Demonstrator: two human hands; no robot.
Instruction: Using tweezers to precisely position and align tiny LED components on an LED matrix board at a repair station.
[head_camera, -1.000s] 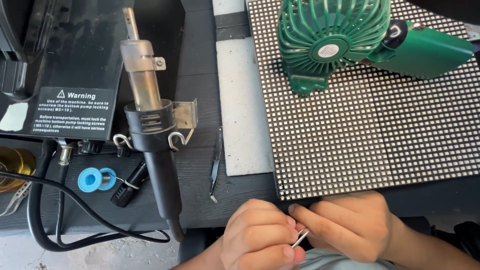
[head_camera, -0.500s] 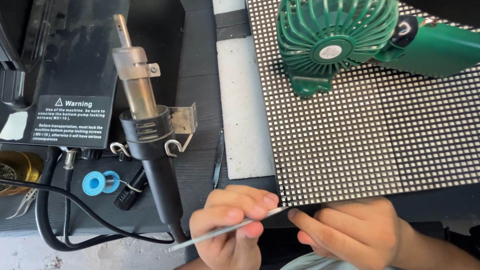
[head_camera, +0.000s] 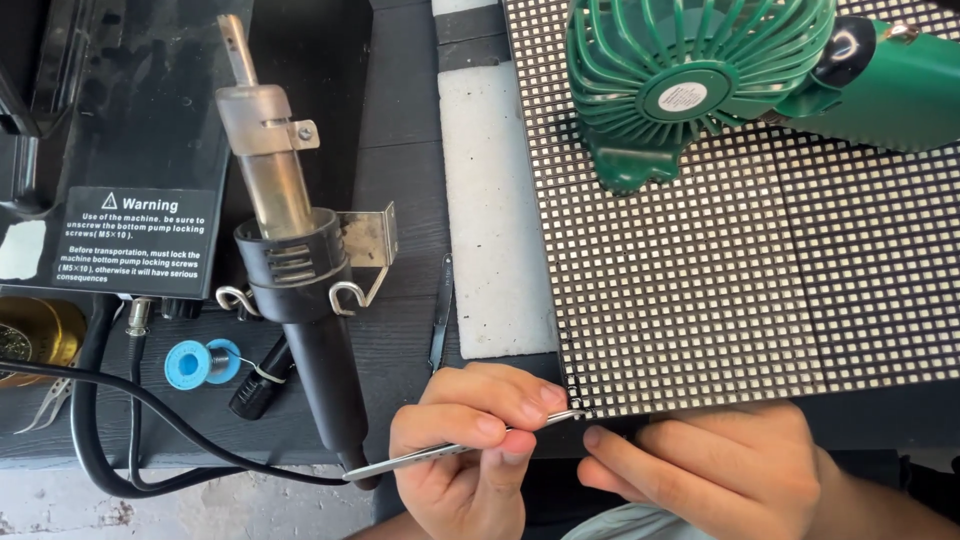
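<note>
Your left hand (head_camera: 470, 440) is closed in a pinch around a pair of metal tweezers (head_camera: 460, 450), and their tips touch the near left corner of the dotted LED panel (head_camera: 740, 280), which lies flat over the right half of the dark worktop (head_camera: 400, 100). Your right hand (head_camera: 720, 470) rests just under the panel's near edge with fingers loosely curled and holding nothing, its fingertips just beside the tweezer tips.

Judging from this, you are at the picking stage on that corner: the tips are placed, but the pictures are too small to show whether any piece is lifted or seated, so how much is done cannot be told. The hot-air gun (head_camera: 285, 270) sits untouched in its metal bracket near the worktop's left side, its cable looping along the near edge.

There are no real containers here. A green fan (head_camera: 690, 90) stands on the panel's far edge. A white foam strip (head_camera: 495, 210) lies along the panel's left edge, with a second dark pair of tweezers (head_camera: 440, 310) beside it. A blue solder spool (head_camera: 195, 362) lies near the gun's handle.
</note>
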